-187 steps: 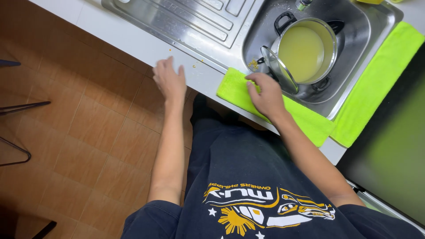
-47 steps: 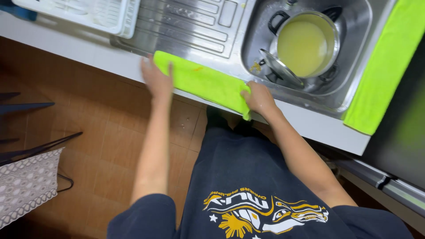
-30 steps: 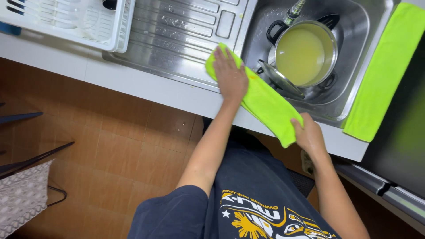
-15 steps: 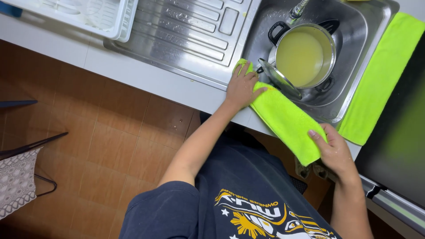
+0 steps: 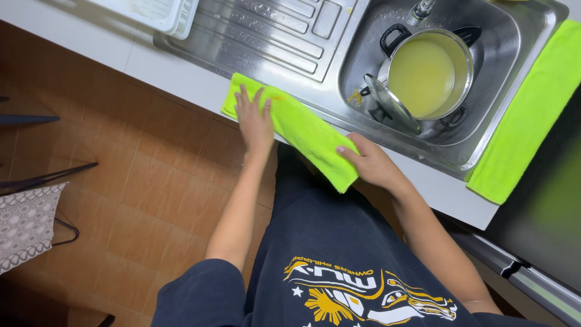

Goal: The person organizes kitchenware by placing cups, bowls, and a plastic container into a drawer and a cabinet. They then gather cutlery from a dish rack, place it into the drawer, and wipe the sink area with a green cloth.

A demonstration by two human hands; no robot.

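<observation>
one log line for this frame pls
left hand flat on bright green microfibre cloth | right hand grips its end | white counter edge

The cloth (image 5: 302,130) lying on the counter (image 5: 181,72) edge is bright lime green; a second cloth (image 5: 532,115) right of the sink (image 5: 514,48) has the same green. The counter is white, the sink bare steel grey. In the sink, the pot (image 5: 430,72) holds pale yellow liquid. The floor (image 5: 121,181) is brown-orange tile.
</observation>
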